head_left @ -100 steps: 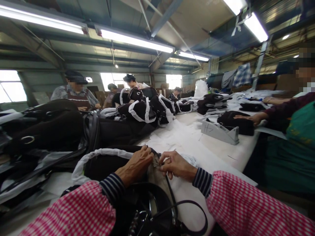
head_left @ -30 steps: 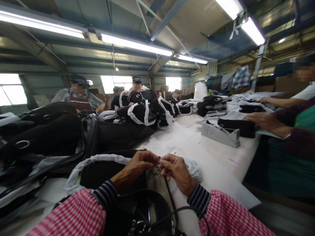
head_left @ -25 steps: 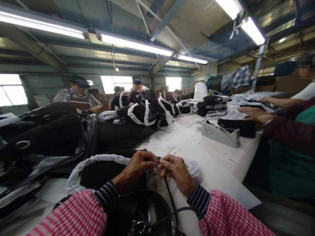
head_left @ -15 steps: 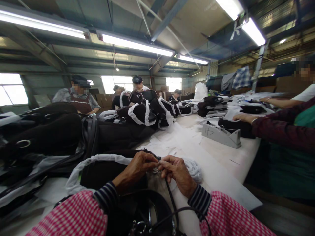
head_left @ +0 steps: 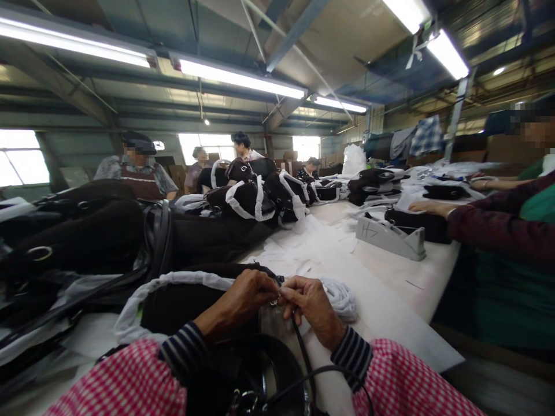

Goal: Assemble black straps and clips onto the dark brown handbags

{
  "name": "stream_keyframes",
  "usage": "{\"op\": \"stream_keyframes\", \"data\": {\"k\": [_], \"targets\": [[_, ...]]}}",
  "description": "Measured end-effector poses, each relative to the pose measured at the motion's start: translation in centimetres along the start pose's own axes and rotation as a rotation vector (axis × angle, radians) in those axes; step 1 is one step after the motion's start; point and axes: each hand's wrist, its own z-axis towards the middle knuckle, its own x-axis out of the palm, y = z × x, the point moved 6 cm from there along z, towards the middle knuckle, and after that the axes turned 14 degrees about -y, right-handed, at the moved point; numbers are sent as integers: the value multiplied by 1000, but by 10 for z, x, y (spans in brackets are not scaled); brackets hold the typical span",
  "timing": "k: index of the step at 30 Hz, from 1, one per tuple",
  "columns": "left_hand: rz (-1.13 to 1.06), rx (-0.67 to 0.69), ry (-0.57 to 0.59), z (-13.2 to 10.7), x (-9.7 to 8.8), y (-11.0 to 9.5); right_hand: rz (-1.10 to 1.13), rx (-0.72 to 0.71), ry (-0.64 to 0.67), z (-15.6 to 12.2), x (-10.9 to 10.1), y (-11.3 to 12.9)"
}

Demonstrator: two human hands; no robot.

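A black handbag (head_left: 182,300) with a white-wrapped handle (head_left: 173,283) lies in front of me on the white table (head_left: 390,312). My left hand (head_left: 245,297) and my right hand (head_left: 310,303) meet over it, fingers pinched together on a small metal ring (head_left: 274,301) at the end of a black strap (head_left: 303,358). The strap runs down towards me and loops at the lower edge. Crumpled white wrapping (head_left: 342,297) lies just right of my right hand.
Black bags (head_left: 87,237) are piled at the left, and more white-wrapped bags (head_left: 255,199) stand further back. A grey tape dispenser (head_left: 390,237) sits at mid-right. A co-worker's arm (head_left: 477,222) reaches in from the right. Other people stand behind the piles.
My hands stay pinched on the ring and have shifted only slightly. The co-worker's hand at the right has moved across the black piece on the table.
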Motion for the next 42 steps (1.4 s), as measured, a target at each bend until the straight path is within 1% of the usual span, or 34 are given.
{"op": "stream_keyframes", "data": {"k": [5, 12, 16, 19, 22, 25, 29, 31, 34, 38, 42], "targets": [[47, 21, 7, 1, 1, -2, 2, 5, 1, -1, 1, 0], [79, -19, 11, -2, 3, 2, -64, -1, -19, 2, 1, -6], [162, -79, -9, -6, 4, 2, -219, -83, -19, 0, 3, -8], [192, -121, -24, -9, 5, 2, -261, -132, -2, -1, 6, -10], [165, -166, -43, -10, 4, 3, -229, -121, 33, 0, 8, -15], [116, -206, -35, -7, 3, 5, -191, -104, 53, 5, 8, -19], [70, -216, -17, -2, 3, 7, -139, -13, 68, 7, 8, -23], [62, -200, -17, -1, 4, 8, -123, 24, 57, 6, 8, -22], [66, -178, -25, 0, 2, 11, -104, 32, 27, 5, 9, -20], [58, -216, -66, 0, -3, 16, -69, 25, 10, 6, 7, -18], [-6, -204, -70, 0, -3, 9, -32, 29, -5, 8, 3, -18]]}}
